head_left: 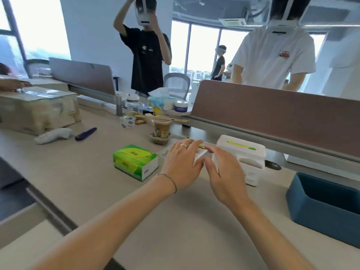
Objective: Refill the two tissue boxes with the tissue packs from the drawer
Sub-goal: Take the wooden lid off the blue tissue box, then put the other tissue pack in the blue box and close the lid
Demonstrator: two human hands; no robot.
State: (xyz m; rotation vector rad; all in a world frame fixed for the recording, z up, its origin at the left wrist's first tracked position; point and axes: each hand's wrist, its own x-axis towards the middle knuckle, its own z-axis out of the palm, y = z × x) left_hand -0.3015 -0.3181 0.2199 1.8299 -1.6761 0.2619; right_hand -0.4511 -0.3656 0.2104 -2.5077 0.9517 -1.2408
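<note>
Office desking is filling the view, a long pale desk (81,172) with brown divider panels (282,115) behind it, and I am working at its middle. Both hands are meeting over a white tissue pack (200,153) lying on the desk. My left hand (183,166) is lying flat on it with fingers spread and a ring showing; my right hand (224,176) is coming in from the other side, fingers loosely extended and touching the pack's edge. Neither hand is closing into a full grasp; they are pressing and steadying rather than lifting, as far as I can tell.

Just right of the hands, a white tissue box (251,162) is standing with another white pack marked by a yellow-green stripe (241,148) resting on top. Further right, a blue tissue box (323,199) is sitting open and looks empty. A green tissue pack (135,161) is waiting just left of my left hand.

I am judging that the refill is in its early part: packs are out, and neither box looks filled. Next I am needing a firm two-sided hold on the white pack, then a level carry into an open box.

Printing on the packs is too blurred for me to read; no brand is legible.
</note>
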